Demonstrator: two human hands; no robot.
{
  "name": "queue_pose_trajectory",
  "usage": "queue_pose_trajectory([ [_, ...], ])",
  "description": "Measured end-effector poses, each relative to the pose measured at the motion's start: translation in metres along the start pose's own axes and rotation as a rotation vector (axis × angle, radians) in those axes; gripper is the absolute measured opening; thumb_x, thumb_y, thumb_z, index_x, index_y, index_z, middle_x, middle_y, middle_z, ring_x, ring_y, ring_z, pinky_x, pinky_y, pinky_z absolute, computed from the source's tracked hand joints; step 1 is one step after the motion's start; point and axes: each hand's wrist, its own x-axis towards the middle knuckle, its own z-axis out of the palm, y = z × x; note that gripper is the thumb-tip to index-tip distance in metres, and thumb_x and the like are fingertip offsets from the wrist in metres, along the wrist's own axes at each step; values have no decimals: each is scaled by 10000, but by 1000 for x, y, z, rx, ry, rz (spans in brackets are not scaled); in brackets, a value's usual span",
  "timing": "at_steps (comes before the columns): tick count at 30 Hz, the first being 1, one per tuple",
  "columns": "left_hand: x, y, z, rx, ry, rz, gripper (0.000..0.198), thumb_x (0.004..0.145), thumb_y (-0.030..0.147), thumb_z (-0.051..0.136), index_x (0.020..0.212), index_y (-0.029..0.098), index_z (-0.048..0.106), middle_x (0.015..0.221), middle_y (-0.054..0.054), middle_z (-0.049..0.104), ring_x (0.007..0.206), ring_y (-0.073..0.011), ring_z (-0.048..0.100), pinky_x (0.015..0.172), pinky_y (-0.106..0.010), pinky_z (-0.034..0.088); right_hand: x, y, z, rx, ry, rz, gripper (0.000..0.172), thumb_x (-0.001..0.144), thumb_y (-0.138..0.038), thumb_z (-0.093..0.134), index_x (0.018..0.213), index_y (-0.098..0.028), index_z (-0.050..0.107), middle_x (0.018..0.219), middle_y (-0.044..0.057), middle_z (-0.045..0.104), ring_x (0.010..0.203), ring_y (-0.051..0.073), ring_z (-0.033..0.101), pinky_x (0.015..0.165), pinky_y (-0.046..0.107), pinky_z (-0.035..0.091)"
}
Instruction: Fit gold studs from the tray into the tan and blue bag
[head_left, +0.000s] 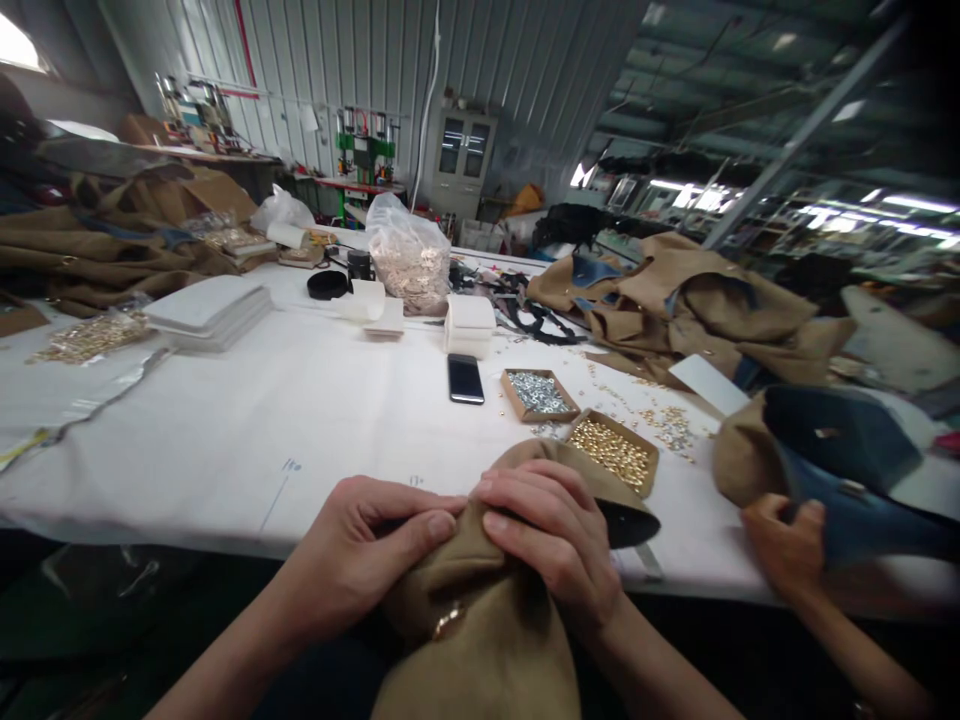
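A tan fabric bag (pixel 480 640) with a shiny metal fitting (pixel 448 620) lies bunched over the table's front edge. My left hand (pixel 375 540) pinches a fold of it between thumb and fingers. Beside it, my right hand (pixel 551 525) is wrapped over the same cloth, fingers bent and pressed on it. The bag's dark opening (pixel 630 525) faces right. Just beyond my right hand sits a small cardboard tray of gold-coloured metal pieces (pixel 611 452). Behind that stands another tray of silver-coloured pieces (pixel 536 393).
At right, a co-worker's hand (pixel 787 545) holds a tan and blue bag (pixel 847 480). A phone (pixel 466 379), a stack of white sheets (pixel 210 305) and a clear plastic bag (pixel 409 255) lie on the white table (pixel 195 440). Tan bags (pixel 675 290) are heaped behind; loose gold pieces lie scattered.
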Motion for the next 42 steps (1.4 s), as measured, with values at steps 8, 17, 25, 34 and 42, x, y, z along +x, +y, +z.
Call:
queue_pose_trajectory([
  [8,-15,14,-1,141,-20,-24,439,1116,547,726,900,209,904,758,-29,714,705,-182,579,615,-281,421,16,-15,-11,-37,-55,11,200,1192,-163,546,1251,-186,735,1343,113,841,1250,269,814,1039,491,561],
  [17,-33,32,9,586,-1,520,292,1196,459,597,1077,214,702,831,-2,705,671,-181,641,626,-349,481,32,-27,-19,4,-159,120,304,1217,-268,521,1350,-222,789,1230,55,850,1133,267,815,1110,496,495],
  [25,-34,1,11,874,34,755,224,1112,80,573,1315,93,667,885,-34,678,692,-195,553,565,-416,350,21,-31,-17,62,-125,93,266,1189,-175,552,1341,-160,770,1349,105,839,1240,269,814,1082,492,568],
  [34,-28,-9,22,742,207,795,287,1091,90,645,1375,87,685,917,-51,739,711,-177,600,591,-365,417,10,-26,-24,-45,-137,22,256,1189,-138,550,1323,-149,769,1385,103,833,1229,248,813,1035,474,551],
  [42,-29,-12,16,850,113,820,469,1054,7,546,1517,5,619,866,-49,693,691,-204,556,551,-392,349,10,-26,-16,-71,-90,-17,165,1166,-85,579,1208,-118,735,1541,179,739,1410,287,749,1168,516,549],
])
